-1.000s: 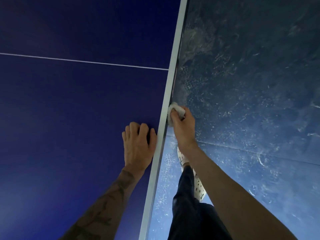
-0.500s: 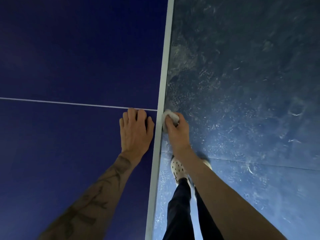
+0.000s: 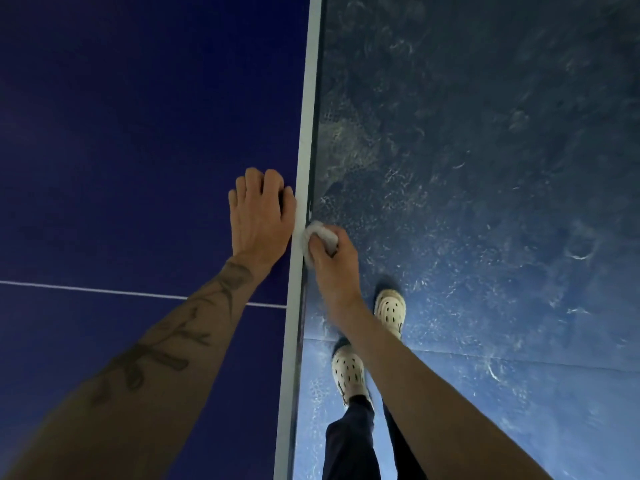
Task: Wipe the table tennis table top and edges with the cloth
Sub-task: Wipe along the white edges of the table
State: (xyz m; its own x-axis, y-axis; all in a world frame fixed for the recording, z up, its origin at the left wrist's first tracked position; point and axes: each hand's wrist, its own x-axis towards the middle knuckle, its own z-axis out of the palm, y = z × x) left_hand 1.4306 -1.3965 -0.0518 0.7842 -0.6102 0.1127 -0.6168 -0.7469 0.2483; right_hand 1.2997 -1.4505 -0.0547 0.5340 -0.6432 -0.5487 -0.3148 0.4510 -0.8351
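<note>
The dark blue table tennis table top (image 3: 138,133) fills the left half of the view, bordered on the right by its white edge strip (image 3: 306,133). My right hand (image 3: 334,268) grips a small bunched white cloth (image 3: 320,237) and holds it against the table's side edge, just below the strip. On the top, right beside the strip, rests my left hand (image 3: 259,220), knuckles up and fingers curled under, holding nothing. A thin white line (image 3: 104,292) crosses the top under my left forearm.
To the right lies the scuffed blue floor (image 3: 485,202). My two feet in white perforated clogs (image 3: 389,308) stand on it close to the table's side, with dark trouser legs (image 3: 349,445) below.
Both hands have slid forward along the table edge with my steps. The white line, formerly ahead of my left hand, now lies behind it under my forearm.
</note>
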